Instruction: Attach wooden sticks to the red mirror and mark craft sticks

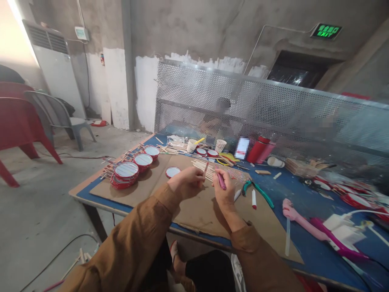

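While the left hand (185,183) pinches a thin wooden stick (206,168) between its fingers, the right hand (224,187) grips a magenta marker (221,181) in closed fingers, both above a cardboard sheet (197,213) on the blue counter (291,198). A heap of wooden sticks (202,168) lies just beyond them, with red-rimmed round frames (126,172) left and green-handled pliers (257,192) right.

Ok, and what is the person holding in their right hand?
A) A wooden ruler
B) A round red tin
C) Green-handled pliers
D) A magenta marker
D. The right hand grips the magenta marker between its fingers, while the green-handled pliers lie apart from it on the table.
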`<state>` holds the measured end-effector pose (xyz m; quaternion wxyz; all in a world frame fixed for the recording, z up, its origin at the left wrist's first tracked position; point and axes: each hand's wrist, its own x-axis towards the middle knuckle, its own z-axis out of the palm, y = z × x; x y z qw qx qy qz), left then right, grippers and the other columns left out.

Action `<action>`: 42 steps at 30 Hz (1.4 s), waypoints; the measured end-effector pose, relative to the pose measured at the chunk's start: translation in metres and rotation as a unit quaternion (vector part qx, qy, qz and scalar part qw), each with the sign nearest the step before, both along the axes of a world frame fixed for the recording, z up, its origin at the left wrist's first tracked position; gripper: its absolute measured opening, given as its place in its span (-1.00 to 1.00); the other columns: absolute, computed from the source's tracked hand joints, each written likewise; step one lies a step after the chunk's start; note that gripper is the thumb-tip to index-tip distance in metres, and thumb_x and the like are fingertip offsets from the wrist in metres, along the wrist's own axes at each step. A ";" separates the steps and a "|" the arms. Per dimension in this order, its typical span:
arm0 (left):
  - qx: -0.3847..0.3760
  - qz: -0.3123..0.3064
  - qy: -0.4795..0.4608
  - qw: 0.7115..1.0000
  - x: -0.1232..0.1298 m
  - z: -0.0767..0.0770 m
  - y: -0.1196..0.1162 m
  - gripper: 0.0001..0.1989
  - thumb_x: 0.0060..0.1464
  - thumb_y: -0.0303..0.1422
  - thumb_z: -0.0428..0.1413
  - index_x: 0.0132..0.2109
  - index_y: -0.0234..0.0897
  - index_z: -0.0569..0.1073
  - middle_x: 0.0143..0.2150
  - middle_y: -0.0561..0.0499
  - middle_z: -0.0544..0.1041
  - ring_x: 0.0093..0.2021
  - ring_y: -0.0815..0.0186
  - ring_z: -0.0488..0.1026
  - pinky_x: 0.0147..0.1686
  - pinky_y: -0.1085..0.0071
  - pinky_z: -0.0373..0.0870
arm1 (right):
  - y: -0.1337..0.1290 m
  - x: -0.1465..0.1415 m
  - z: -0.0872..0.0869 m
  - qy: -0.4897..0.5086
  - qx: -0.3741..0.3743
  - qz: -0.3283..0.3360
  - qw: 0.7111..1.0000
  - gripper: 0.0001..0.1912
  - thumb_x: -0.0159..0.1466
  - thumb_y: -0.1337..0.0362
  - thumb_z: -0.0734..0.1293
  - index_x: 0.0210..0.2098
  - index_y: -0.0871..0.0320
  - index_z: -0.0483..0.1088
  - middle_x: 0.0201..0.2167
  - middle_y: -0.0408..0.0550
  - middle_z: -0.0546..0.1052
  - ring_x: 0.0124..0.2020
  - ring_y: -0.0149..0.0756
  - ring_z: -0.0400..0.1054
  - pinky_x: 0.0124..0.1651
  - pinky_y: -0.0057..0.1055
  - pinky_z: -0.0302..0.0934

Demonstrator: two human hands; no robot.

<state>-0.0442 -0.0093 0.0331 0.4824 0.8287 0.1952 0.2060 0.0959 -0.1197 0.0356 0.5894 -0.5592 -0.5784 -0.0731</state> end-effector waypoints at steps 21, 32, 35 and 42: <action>0.050 0.057 0.049 0.996 -0.006 0.015 -0.004 -0.84 -0.05 -0.34 0.03 -0.49 -0.31 0.40 -0.55 0.07 0.45 -0.47 0.39 0.35 -0.42 0.50 0.24 | 0.000 -0.002 -0.001 0.000 -0.007 -0.006 1.000 -0.80 0.28 0.10 0.25 -0.34 0.07 0.42 -0.55 -0.13 0.50 -0.50 -0.27 0.43 -0.45 -0.42 0.28; 0.029 0.037 0.021 0.999 -0.005 0.009 0.000 -0.87 -0.01 -0.34 0.05 -0.44 -0.30 0.38 -0.55 0.07 0.44 -0.50 0.38 0.35 -0.42 0.47 0.25 | 0.005 0.001 -0.005 0.019 -0.033 0.010 0.999 -0.78 0.28 0.14 0.23 -0.24 0.11 0.43 -0.43 -0.07 0.57 -0.45 -0.26 0.47 -0.42 -0.40 0.32; 0.025 0.038 0.020 0.999 -0.005 0.008 0.001 -0.86 -0.02 -0.33 0.07 -0.45 -0.30 0.38 -0.55 0.07 0.44 -0.49 0.39 0.34 -0.43 0.48 0.24 | 0.003 0.000 -0.004 0.009 -0.038 0.017 0.999 -0.78 0.27 0.15 0.24 -0.23 0.12 0.44 -0.38 -0.05 0.58 -0.45 -0.26 0.47 -0.40 -0.39 0.33; 0.037 0.030 0.026 0.999 -0.004 0.008 0.001 -0.83 0.00 -0.32 0.06 -0.47 -0.32 0.39 -0.55 0.05 0.44 -0.48 0.39 0.35 -0.43 0.50 0.25 | -0.004 -0.006 0.003 0.035 -0.040 0.067 0.996 -0.71 0.31 0.07 0.22 -0.30 0.13 0.43 -0.52 -0.14 0.51 -0.61 -0.36 0.40 -0.49 -0.44 0.28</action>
